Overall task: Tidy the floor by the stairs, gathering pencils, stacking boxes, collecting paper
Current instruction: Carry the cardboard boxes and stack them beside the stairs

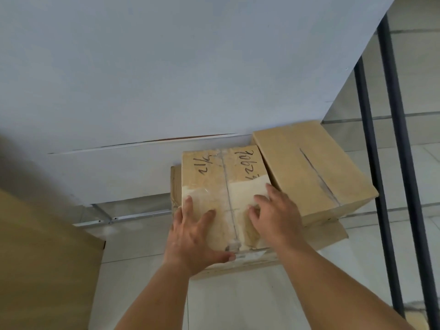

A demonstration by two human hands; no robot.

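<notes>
A worn, taped cardboard box (214, 172) with handwritten numbers on its lid sits on top of a lower box (238, 264) against the white wall. My left hand (192, 236) grips its near left corner, fingers spread on the lid and thumb hooked over the front edge. On the lid's right side my right hand (276, 215) presses down with curled fingers. To the right, touching it, stands a plain brown box (309, 167) on a flatter carton (328, 236). No pencils or loose paper are in view.
A large brown cardboard sheet (42, 258) fills the left foreground. Dark stair railing bars (402, 163) run down the right side, with steps behind them. A thin metal strip (133, 216) lies along the wall base. Pale floor tiles (238, 301) lie below the boxes.
</notes>
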